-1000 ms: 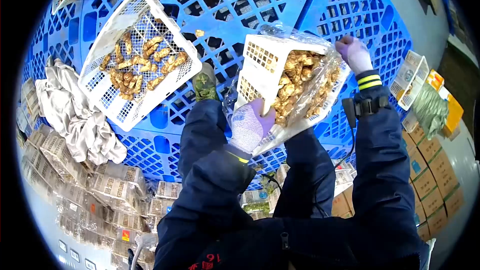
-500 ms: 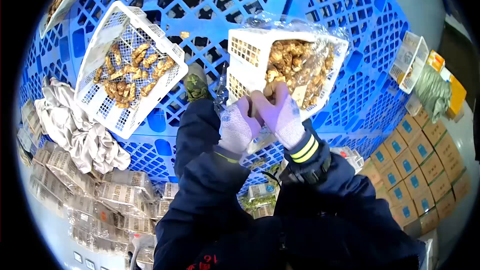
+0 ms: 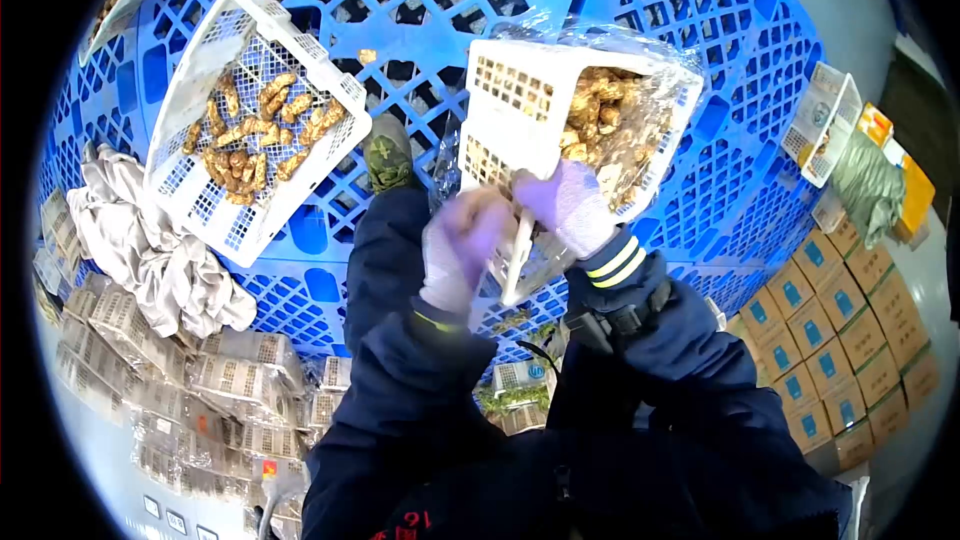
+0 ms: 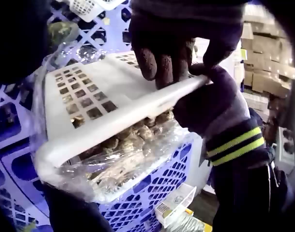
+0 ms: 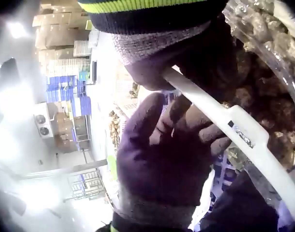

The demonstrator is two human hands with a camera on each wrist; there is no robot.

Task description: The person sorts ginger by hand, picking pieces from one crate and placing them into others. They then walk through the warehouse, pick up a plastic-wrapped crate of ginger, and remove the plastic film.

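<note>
A white plastic crate (image 3: 515, 95) lined with clear plastic film (image 3: 650, 110) stands tilted, its open side to the right. Brown mushrooms (image 3: 600, 115) fill it behind the film. My right hand (image 3: 572, 205), in a pale purple glove, grips the crate's near rim, thumb over the edge in the left wrist view. My gloved left hand (image 3: 465, 245) is blurred beside the near left corner. Its fingers (image 4: 164, 67) reach down along the crate's outer wall with the thumb apart, next to the right hand. In the right wrist view the left hand (image 5: 166, 150) is close by the white rim (image 5: 234, 130).
A second white crate (image 3: 325, 80) with loose mushrooms (image 3: 250, 140) lies to the left on the blue plastic pallet (image 3: 420, 0). Grey cloth (image 3: 150, 240) is bunched at its edge. Wrapped crates (image 3: 240, 380) and stacked cartons (image 3: 840, 330) stand nearer the person.
My right hand came from the crate's far right side to its near rim. My left hand let go of the near left corner and shifted slightly left. The crate turned a little.
</note>
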